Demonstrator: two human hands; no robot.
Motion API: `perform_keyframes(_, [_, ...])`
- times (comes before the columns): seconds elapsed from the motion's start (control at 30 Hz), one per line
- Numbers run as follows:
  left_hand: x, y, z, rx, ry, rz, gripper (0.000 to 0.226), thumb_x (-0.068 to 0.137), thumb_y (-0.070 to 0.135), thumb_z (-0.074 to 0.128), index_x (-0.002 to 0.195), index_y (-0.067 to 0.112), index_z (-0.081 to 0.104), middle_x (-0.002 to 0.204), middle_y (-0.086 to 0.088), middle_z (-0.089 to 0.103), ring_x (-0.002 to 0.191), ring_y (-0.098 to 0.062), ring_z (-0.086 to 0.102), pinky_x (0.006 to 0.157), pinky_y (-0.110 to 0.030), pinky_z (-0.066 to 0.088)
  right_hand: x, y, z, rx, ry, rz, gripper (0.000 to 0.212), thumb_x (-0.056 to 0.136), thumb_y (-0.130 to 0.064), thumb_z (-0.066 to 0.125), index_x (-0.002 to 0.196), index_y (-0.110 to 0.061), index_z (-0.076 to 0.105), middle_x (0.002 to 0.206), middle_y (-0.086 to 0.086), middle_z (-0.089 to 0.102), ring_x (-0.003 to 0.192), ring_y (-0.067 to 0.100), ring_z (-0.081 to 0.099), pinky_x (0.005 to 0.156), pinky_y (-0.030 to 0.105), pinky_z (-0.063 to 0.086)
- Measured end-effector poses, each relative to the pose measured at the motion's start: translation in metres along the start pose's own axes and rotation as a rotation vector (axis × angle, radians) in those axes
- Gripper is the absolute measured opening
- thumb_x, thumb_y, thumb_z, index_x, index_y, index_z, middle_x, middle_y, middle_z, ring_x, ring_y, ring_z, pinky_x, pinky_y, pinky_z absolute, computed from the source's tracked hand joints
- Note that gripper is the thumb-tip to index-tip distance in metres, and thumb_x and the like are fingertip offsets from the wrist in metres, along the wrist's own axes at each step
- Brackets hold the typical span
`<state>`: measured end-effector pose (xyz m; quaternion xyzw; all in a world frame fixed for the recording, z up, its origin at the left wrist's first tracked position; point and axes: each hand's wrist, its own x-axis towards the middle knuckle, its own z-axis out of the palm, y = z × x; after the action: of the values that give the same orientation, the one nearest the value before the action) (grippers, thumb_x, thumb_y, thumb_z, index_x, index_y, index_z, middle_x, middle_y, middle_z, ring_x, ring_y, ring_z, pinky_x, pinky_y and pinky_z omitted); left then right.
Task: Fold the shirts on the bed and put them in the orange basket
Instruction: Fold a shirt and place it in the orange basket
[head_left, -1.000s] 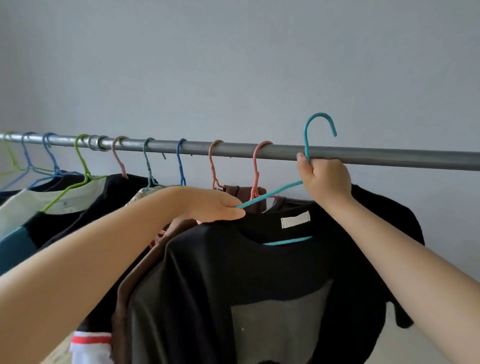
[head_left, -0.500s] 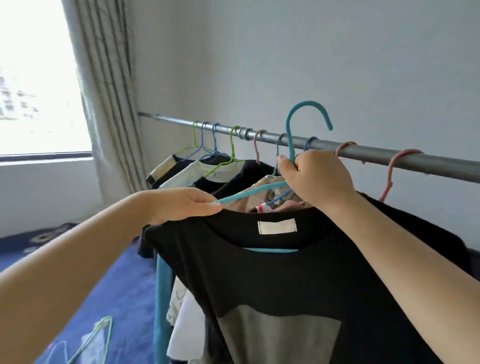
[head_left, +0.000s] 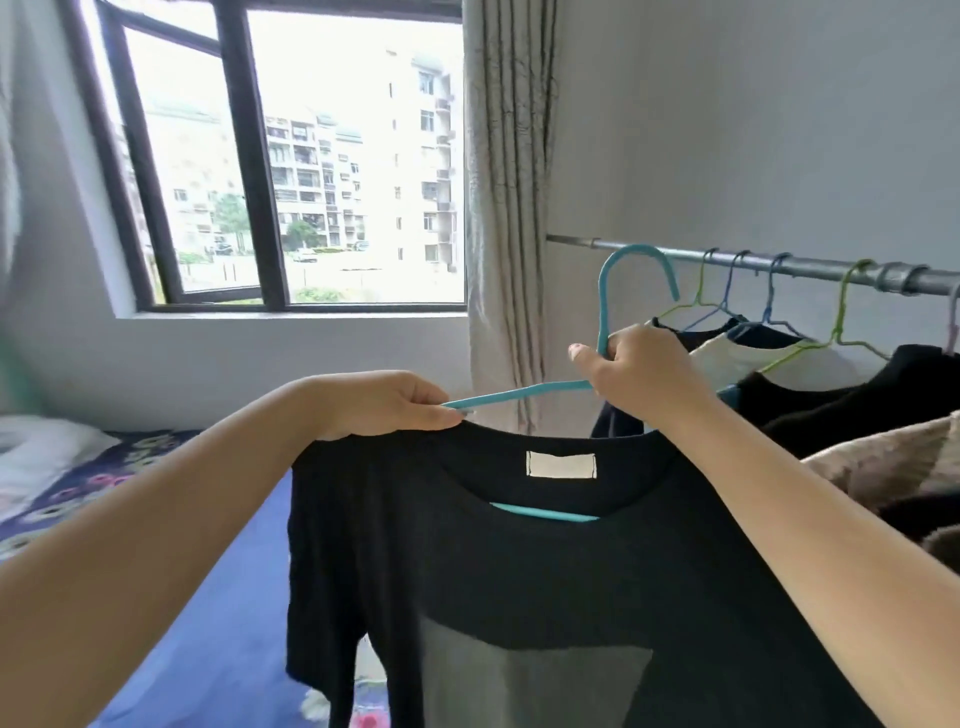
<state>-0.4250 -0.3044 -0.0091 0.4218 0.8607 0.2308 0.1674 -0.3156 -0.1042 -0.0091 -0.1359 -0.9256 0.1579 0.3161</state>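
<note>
A black shirt (head_left: 545, 571) with a white neck label and a grey front panel hangs on a teal hanger (head_left: 605, 291), held up in the air in front of me. My right hand (head_left: 644, 374) grips the hanger's neck just below the hook. My left hand (head_left: 384, 405) pinches the shirt's left shoulder together with the hanger's arm. The bed (head_left: 218, 597) with a blue patterned cover lies below and to the left. No orange basket is in view.
A metal clothes rail (head_left: 810, 267) at the right carries several more hangers and shirts (head_left: 852, 410). A window (head_left: 280, 156) and a grey curtain (head_left: 506, 208) stand ahead. A white pillow (head_left: 36, 457) lies on the bed at the far left.
The teal hanger with the black shirt has come off the rail and swung left. My view has turned left with it, towards the window and bed. Both hands keep their hold.
</note>
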Motion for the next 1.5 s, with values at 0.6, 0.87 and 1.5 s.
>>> perform_keyframes(0.6, [0.044, -0.198, -0.12, -0.248, 0.141, -0.07, 0.01, 0.087, 0.007, 0.06, 0.079, 0.012, 0.064, 0.078, -0.005, 0.06, 0.072, -0.016, 0.052, 0.073, -0.028, 0.042, 0.142, -0.093, 0.179, 0.119, -0.133, -0.024, 0.045, 0.096, -0.031, 0.042, 0.084, 0.005, 0.064, 0.077, 0.014, 0.062, 0.07, 0.021, 0.056, 0.073, 0.031, 0.046])
perform_keyframes(0.87, [0.103, -0.198, -0.145, -0.142, 0.393, -0.11, 0.005, 0.083, 0.016, 0.067, 0.079, 0.016, 0.064, 0.083, -0.004, 0.057, 0.074, -0.017, 0.05, 0.071, -0.028, 0.041, 0.201, -0.091, 0.198, -0.119, -0.082, -0.53, 0.03, 0.095, -0.023, 0.045, 0.113, -0.008, 0.064, 0.115, 0.005, 0.061, 0.113, 0.023, 0.051, 0.098, 0.034, 0.038])
perform_keyframes(1.5, [0.128, -0.231, -0.177, 0.674, 0.548, 0.037, 0.034, 0.098, 0.044, 0.029, 0.072, 0.024, 0.039, 0.064, 0.012, 0.039, 0.071, -0.017, 0.045, 0.068, -0.031, 0.042, 0.258, -0.098, 0.242, -0.115, -0.226, -0.508, 0.026, 0.097, -0.034, 0.038, 0.079, -0.019, 0.048, 0.078, -0.003, 0.053, 0.083, 0.022, 0.053, 0.076, 0.03, 0.039])
